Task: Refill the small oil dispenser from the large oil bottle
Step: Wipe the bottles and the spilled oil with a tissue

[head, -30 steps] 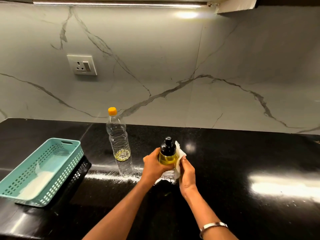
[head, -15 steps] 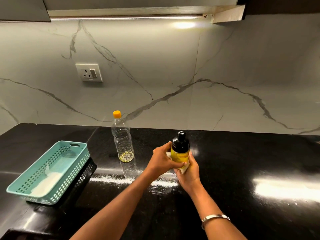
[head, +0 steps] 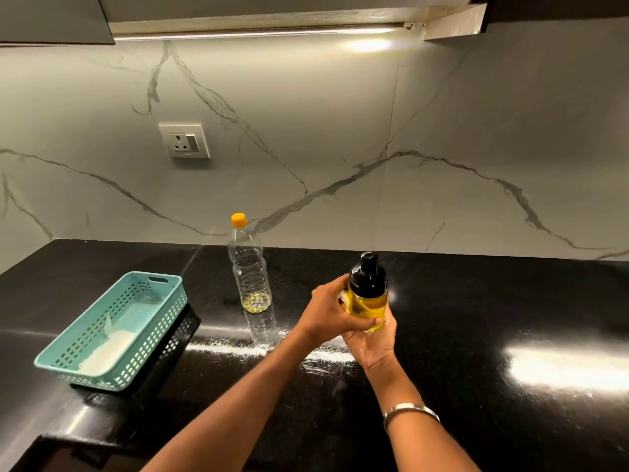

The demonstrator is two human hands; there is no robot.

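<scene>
The small oil dispenser (head: 368,296), clear with yellow oil inside and a black pump top, is held upright above the black counter (head: 476,318). My left hand (head: 332,313) grips its left side, with a bit of white tissue (head: 343,297) under the fingers. My right hand (head: 372,342) cups it from below. The large oil bottle (head: 251,267), clear plastic with an orange cap on, stands on the counter to the left, with only a little oil at its bottom.
A teal plastic basket (head: 115,330) with something white inside sits at the left of the counter. A wall socket (head: 185,140) is on the marble backsplash. A bangle is on my right wrist.
The dispenser has shifted a little right and been lifted in both hands. The white tissue, earlier spread behind it, is now mostly hidden under my left fingers. My right hand moved beneath the dispenser.
</scene>
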